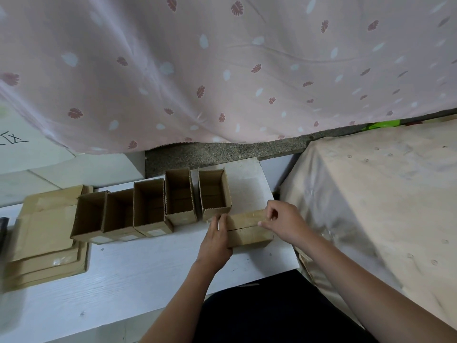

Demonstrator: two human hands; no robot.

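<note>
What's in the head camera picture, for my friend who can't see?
Two hands work on a closed cardboard box on a white table: the left hand presses flat against its left end, the right hand pinches its top. Behind it stand five open boxes in a row, beside stacked flat cardboard, below a pink leafy cloth.

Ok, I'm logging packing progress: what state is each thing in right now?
Closed brown cardboard box, flaps shut, lying on the white table.
Five brown cardboard boxes in a row, upright, tops open, apparently empty.
Stack of brown cardboard sheets, folded flat.
Left grip, fingers straight against the closed box's end.
Right grip, fingers curled, pinching its top.
</note>
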